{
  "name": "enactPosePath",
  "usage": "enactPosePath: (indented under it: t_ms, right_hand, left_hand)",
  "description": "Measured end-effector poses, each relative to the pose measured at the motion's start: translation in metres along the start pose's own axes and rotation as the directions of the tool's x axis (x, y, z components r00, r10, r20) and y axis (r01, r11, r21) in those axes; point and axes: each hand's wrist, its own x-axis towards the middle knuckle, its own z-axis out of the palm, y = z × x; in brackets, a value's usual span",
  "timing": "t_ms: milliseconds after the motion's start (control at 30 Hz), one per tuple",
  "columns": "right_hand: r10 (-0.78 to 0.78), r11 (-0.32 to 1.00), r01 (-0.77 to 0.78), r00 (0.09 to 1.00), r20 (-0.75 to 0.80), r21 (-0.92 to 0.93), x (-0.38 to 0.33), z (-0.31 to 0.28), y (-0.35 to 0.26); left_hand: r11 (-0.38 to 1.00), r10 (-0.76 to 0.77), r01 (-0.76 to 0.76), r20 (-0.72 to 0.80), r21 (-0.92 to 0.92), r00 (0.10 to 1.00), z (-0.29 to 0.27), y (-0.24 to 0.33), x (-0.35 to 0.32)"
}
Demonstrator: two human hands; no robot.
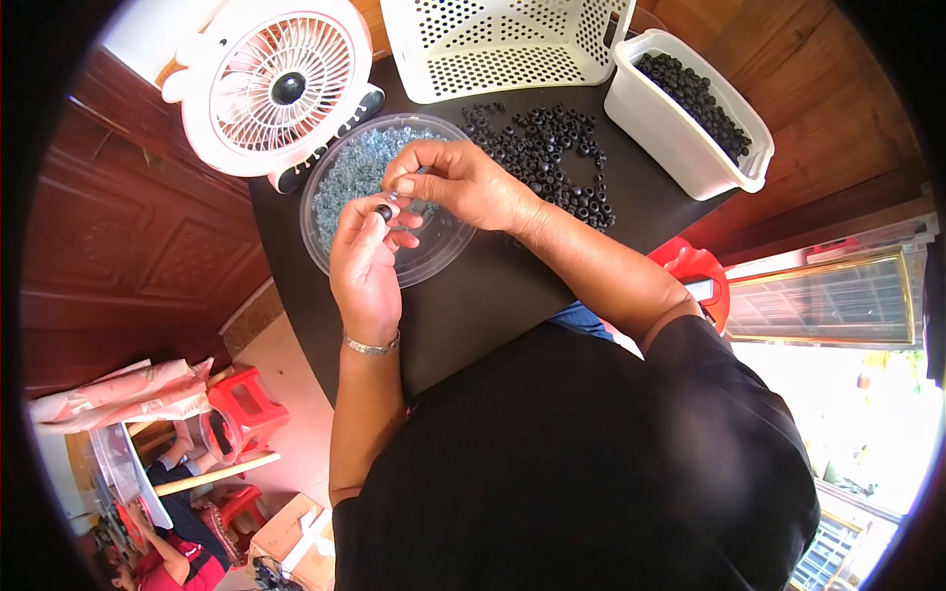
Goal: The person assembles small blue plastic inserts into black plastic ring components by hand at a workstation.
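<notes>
My left hand (367, 261) is raised over a round transparent tray and pinches a small black round piece (384, 211) between thumb and fingers. Just above it, my right hand (465, 185) is closed, thumb against forefinger, on a tiny transparent piece (392, 197) that is mostly hidden by the fingertips. The two sets of fingertips nearly meet. Beneath them, the tray (426, 268) holds a heap of small bluish transparent pieces (345, 177). Many loose black round pieces (557, 148), some with a hole, lie on the dark table right of the tray.
A pink-and-white fan (288, 89) stands behind the tray. At the back is a white perforated basket (493, 69); a white bin (641, 103) of black pieces stands at the right. Red stools (246, 406) and another person (182, 561) are at lower left.
</notes>
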Motion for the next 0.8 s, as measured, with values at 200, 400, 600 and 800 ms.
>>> enactPosePath:
  t_ms: [200,400,600,800]
  right_hand:
    - [-0.007,0.937,-0.006,0.999,-0.036,-0.349,-0.003,0.001,-0.007]
    - [0.083,0.919,-0.073,0.997,0.009,-0.387,-0.005,-0.005,-0.01]
    - [-0.03,0.921,0.017,0.999,-0.026,-0.389,-0.005,-0.001,-0.004]
    - [-0.019,0.928,-0.021,0.994,-0.106,-0.371,-0.006,0.001,-0.006]
  left_hand:
    - [0.997,0.025,-0.026,0.009,0.069,1.0,0.0,-0.003,0.0]
    - [0.938,0.047,-0.077,0.094,0.339,0.994,-0.002,-0.003,-0.001]
    - [0.999,-0.016,0.019,0.069,-0.041,0.997,-0.005,-0.007,0.002]
    - [0.974,-0.046,0.063,0.084,-0.218,0.995,-0.005,-0.006,0.003]
